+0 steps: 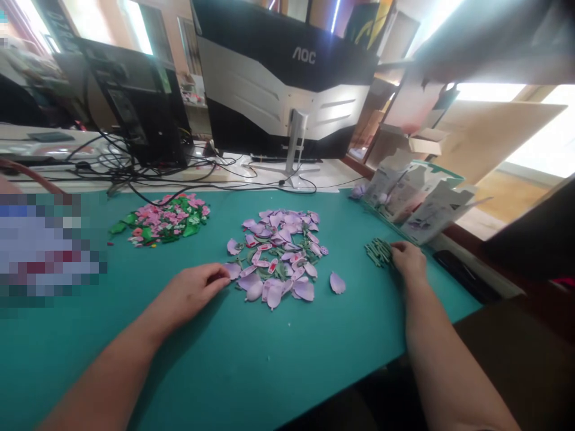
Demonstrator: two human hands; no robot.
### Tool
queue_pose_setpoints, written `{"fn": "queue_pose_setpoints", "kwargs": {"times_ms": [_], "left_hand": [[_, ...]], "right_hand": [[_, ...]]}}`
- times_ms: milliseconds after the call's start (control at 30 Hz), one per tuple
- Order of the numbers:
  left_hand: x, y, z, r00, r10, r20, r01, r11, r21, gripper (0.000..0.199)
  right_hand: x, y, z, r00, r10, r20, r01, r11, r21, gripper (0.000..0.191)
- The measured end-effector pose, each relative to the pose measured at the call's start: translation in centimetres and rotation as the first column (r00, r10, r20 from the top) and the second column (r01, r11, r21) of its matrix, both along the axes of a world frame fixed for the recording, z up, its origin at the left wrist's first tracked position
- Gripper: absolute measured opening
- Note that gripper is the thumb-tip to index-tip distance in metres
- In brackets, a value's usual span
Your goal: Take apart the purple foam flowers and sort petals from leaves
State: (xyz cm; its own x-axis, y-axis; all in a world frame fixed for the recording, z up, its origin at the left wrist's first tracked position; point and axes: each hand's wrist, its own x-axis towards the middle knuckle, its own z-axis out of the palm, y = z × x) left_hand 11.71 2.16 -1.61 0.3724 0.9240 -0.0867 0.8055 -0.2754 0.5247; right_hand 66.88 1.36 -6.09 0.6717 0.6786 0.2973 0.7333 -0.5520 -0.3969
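A loose heap of lilac plastic petals (275, 293) lies mid-table, mixed with green leaf pieces and small pink-white parts. At its left edge my left hand (197, 290) pinches the end of a lilac petal (232, 270) between thumb and fingers. Off to the right is a small pile of thin green stems (378, 252). My right hand (409, 261) has its fingertips closed at the pile's right end, around stem ends that are partly hidden. A single petal (337, 283) lies apart, right of the heap.
Pink flowers and green leaves (168, 221) form another pile at the back left. Cables (130, 170) and a monitor (287, 78) stand behind the green mat (278, 359). Opened boxes (420, 206) occupy the back right, near a black object (462, 275).
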Motion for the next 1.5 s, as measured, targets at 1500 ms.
{"fn": "queue_pose_setpoints", "kwargs": {"times_ms": [1500], "left_hand": [[0.8,-1.2,-0.1,0.997,-0.053,0.049,0.051,0.997,0.053,0.019]], "right_hand": [[-26.5,4.1,4.4,0.483,0.867,0.122,-0.791,0.492,-0.364,0.023]]}}
